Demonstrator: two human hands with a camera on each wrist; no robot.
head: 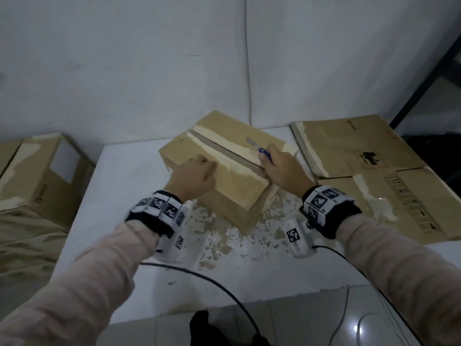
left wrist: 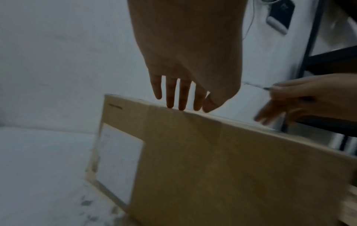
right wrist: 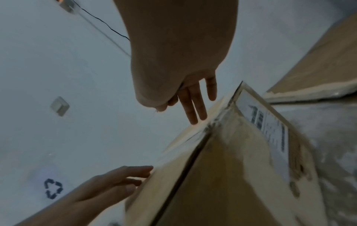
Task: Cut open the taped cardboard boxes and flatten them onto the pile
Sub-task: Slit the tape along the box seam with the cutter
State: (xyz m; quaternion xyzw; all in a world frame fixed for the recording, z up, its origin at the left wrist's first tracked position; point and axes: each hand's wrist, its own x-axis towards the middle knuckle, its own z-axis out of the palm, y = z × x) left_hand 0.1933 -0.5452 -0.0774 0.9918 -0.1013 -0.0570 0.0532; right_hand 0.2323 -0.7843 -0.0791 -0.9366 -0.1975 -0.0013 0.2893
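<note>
The brown cardboard box with a strip of tape along its top seam (head: 222,168) stands in the middle of the white desk (head: 119,186), turned at an angle. The left hand (head: 193,177) rests on the top with relaxed fingers, I think to keep the box from sliding. The right hand (head: 282,168) is clamped on a small knife with a blue handle (head: 258,147), blade over the tape, probably for cutting the seam. To the right lies the pile of flattened brown cardboard (head: 369,176), close so that the next sheet can go there. More closed cardboard boxes (head: 42,176) wait at the left. The desk surface is worn, with paint flaking, against a pale wall (head: 124,58).
</note>
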